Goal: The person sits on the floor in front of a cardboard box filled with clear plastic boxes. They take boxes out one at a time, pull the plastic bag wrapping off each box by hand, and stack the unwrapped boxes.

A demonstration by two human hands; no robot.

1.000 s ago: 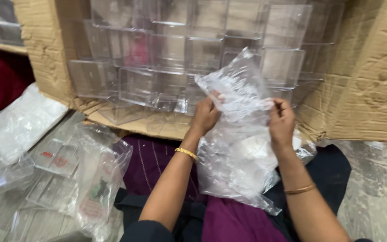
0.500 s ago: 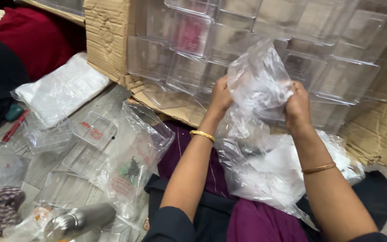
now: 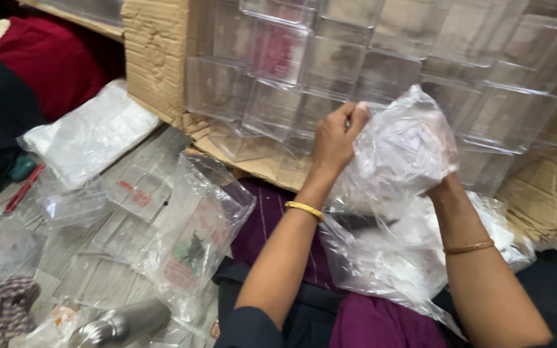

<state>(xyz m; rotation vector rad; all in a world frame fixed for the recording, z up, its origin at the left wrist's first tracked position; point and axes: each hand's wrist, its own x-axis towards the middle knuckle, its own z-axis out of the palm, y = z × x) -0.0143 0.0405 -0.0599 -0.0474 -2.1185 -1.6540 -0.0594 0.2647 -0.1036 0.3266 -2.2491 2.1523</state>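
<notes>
A crumpled clear plastic bag (image 3: 401,161) is held up in front of me over my lap. My left hand (image 3: 335,138) pinches its upper left edge with closed fingers, a gold bangle on that wrist. My right hand (image 3: 443,188) is mostly hidden behind or inside the bag on its right side; only the wrist with a thin bangle shows. The bag's lower part hangs down onto more loose clear plastic (image 3: 414,270) on my lap.
An open cardboard box (image 3: 156,58) on its side holds several stacked clear plastic boxes (image 3: 278,58). To the left on the floor lie flat clear packets (image 3: 91,138), a clear bag with printed items (image 3: 195,238), a metal bottle (image 3: 124,322) and dark red cloth (image 3: 46,58).
The view has swung left and closer. My right hand has slipped from the bag's top edge to lower behind it; my left hand still grips the upper edge.
</notes>
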